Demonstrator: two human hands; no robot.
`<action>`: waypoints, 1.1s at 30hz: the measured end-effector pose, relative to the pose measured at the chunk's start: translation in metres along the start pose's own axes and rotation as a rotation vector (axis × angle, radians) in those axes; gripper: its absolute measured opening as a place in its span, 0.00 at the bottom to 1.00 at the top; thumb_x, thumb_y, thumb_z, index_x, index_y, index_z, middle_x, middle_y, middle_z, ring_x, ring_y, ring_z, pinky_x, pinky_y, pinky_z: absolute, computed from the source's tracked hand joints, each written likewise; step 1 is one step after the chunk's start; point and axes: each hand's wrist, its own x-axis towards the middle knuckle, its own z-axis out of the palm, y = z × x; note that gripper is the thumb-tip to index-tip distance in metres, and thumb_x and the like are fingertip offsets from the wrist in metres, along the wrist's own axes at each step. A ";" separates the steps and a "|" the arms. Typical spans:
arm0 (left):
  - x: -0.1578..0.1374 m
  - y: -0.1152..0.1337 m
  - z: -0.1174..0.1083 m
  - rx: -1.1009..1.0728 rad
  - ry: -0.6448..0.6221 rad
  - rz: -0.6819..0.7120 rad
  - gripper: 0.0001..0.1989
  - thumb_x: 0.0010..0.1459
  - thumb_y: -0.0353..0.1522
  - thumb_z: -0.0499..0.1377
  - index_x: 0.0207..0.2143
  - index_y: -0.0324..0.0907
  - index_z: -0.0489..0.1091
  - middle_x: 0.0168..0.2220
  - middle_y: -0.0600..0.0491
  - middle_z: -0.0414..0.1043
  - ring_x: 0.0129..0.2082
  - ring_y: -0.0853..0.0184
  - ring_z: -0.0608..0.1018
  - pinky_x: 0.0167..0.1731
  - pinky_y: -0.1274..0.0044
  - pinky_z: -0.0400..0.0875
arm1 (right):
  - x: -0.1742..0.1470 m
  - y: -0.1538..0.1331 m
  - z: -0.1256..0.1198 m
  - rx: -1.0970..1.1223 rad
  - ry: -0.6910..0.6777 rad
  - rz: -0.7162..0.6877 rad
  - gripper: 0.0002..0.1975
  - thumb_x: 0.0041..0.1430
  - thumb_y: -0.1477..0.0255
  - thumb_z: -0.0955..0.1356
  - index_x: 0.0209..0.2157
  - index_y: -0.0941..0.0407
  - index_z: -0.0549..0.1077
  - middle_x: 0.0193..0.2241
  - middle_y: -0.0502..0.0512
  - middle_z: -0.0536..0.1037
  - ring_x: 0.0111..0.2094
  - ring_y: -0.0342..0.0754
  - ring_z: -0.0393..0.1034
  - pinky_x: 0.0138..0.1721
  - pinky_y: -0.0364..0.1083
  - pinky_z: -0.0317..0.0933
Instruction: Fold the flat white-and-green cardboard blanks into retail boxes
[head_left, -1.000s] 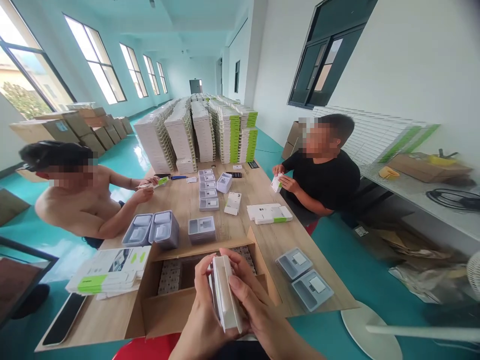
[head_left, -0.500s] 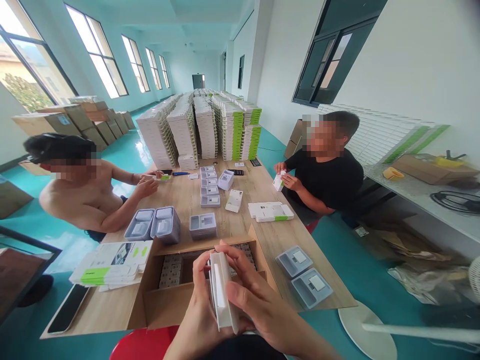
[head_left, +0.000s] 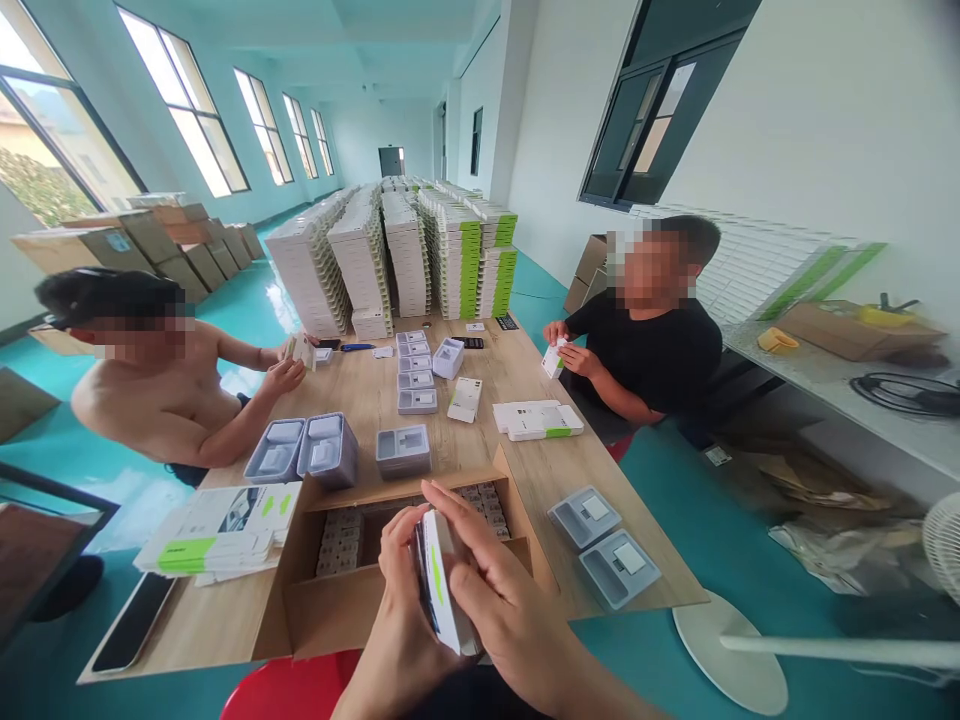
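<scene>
While flat cartons (head_left: 221, 530) are stacked at left, blocks (head_left: 339, 545) are packed at both ends of an open cardboard box (head_left: 337, 608). Above it, a white box (head_left: 442, 585) is clasped by the fingers of left hand (head_left: 403, 590) and right hand (head_left: 504, 590). Across a strip of counter (head_left: 536, 475), two trays (head_left: 600, 572), each fitted with a white piece (head_left: 631, 558), are set near the right edge.
</scene>
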 end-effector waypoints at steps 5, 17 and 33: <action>0.001 -0.005 -0.005 0.013 -0.127 0.016 0.49 0.56 0.41 0.67 0.66 0.53 0.35 0.63 0.35 0.48 0.61 0.43 0.72 0.55 0.50 0.74 | 0.004 0.007 0.008 -0.091 0.005 -0.034 0.29 0.70 0.71 0.57 0.71 0.46 0.57 0.74 0.47 0.52 0.74 0.46 0.44 0.74 0.53 0.39; -0.004 0.001 0.007 -0.087 0.018 -0.062 0.49 0.51 0.43 0.70 0.66 0.47 0.44 0.66 0.34 0.50 0.62 0.45 0.70 0.58 0.56 0.70 | 0.008 0.009 0.014 -0.087 0.072 -0.040 0.31 0.69 0.77 0.56 0.70 0.48 0.61 0.75 0.50 0.50 0.74 0.50 0.44 0.73 0.54 0.44; -0.011 -0.010 0.023 -0.595 -0.147 -0.424 0.39 0.42 0.43 0.75 0.53 0.43 0.65 0.43 0.48 0.78 0.40 0.58 0.80 0.40 0.71 0.75 | 0.018 0.047 0.011 0.285 0.210 0.273 0.21 0.62 0.65 0.67 0.56 0.51 0.74 0.58 0.54 0.76 0.59 0.54 0.69 0.58 0.50 0.63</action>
